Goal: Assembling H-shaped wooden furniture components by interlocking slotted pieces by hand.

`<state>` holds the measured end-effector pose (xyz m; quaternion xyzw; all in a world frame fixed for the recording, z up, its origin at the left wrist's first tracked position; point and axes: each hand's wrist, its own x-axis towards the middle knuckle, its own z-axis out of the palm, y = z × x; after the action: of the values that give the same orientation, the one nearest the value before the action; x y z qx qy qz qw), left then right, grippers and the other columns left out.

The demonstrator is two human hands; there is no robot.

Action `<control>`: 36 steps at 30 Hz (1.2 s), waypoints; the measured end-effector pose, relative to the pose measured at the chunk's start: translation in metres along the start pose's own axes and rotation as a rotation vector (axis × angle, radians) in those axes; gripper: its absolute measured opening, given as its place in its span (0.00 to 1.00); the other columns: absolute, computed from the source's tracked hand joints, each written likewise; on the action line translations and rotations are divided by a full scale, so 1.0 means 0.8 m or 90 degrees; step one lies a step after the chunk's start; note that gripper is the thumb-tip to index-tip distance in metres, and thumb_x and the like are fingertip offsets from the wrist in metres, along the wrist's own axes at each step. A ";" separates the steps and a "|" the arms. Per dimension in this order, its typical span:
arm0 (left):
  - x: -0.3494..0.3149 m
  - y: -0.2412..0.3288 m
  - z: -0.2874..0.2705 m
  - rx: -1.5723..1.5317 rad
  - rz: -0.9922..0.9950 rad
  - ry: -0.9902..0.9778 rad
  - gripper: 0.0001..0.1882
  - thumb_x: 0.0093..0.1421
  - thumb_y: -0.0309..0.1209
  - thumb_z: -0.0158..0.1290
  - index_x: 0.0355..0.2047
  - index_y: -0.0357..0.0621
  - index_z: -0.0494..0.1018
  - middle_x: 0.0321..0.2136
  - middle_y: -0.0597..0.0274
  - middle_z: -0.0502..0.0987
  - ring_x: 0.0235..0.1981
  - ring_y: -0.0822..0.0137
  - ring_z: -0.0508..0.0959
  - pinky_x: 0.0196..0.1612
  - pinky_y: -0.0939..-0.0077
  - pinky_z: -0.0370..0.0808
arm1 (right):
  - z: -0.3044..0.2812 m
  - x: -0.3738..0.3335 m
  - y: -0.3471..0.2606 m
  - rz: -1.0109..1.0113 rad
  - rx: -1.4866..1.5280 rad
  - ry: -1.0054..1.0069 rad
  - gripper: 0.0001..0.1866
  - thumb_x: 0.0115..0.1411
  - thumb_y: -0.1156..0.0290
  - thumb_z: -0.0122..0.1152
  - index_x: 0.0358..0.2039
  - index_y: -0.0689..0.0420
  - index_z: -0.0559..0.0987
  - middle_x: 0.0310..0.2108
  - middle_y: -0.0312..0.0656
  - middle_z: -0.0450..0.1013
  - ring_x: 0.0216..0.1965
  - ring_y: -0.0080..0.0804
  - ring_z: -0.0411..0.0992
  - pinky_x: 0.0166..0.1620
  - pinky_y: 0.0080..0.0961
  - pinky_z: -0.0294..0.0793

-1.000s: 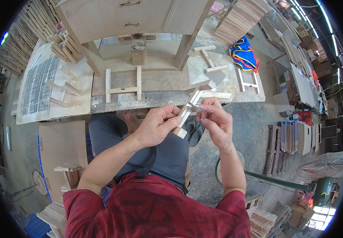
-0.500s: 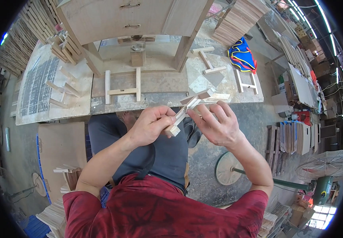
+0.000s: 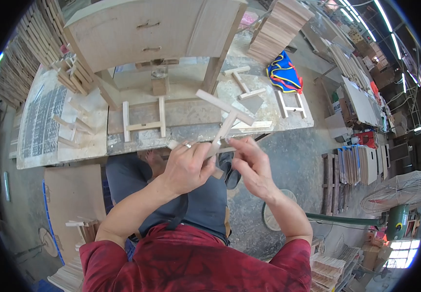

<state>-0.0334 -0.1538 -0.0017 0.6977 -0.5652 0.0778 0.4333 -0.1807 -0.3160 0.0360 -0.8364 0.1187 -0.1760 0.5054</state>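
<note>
Frame (image 3: 232, 113) is resting clamped in the fingers of the left hand (image 3: 186, 168), the nearer one, by the surface (image 3: 186, 133), its crossbar (image 3: 225, 128) pointing toward one o'clock. It is lying at ten o'clock from the right hand (image 3: 252, 163); whether those fingers are gripping, I cannot tell.

Wooden frame (image 3: 226, 127) turned in left hand (image 3: 186, 168); far bar (image 3: 220, 103) now slanting down rightward.

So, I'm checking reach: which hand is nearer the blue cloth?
Right. The right hand is below and left of the blue cloth in the picture; the left hand is farther left.
</note>
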 end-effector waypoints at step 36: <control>-0.019 0.002 0.021 0.151 0.016 0.023 0.15 0.54 0.28 0.62 0.40 0.35 0.74 0.28 0.50 0.79 0.31 0.51 0.80 0.41 0.59 0.77 | 0.055 -0.013 -0.013 -0.004 -0.142 -0.001 0.29 0.61 0.75 0.56 0.61 0.76 0.66 0.39 0.56 0.68 0.34 0.51 0.73 0.38 0.39 0.74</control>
<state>-0.0465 -0.1542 -0.0200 0.7355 -0.5528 0.1617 0.3568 -0.1717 -0.2719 0.0243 -0.8880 0.1346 -0.1627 0.4085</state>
